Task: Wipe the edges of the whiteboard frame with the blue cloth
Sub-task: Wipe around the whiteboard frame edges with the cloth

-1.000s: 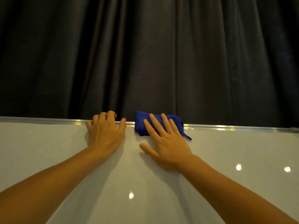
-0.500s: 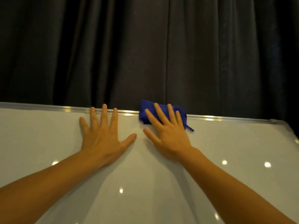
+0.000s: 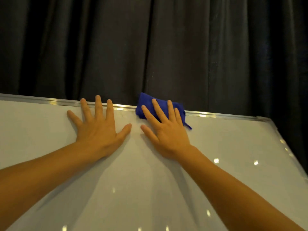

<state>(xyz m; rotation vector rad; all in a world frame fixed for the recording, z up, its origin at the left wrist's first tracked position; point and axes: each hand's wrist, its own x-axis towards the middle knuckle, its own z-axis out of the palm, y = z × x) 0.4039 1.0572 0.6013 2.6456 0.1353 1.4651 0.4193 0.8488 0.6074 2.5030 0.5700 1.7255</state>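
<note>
Right hand flat, fingers spread, pressing blue cloth on far frame edge, left hand open flat on whiteboard nr frame, holding nothing

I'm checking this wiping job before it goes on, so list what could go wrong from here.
1. The right hand presses the blue cloth with flat fingers, not a grip. The cloth overhangs the top frame edge, so it may slip off behind the whiteboard.
2. The cloth's loose tail could drag on the board surface instead of the frame.
3. The left hand lies spread on the board and may leave smudges.
</note>
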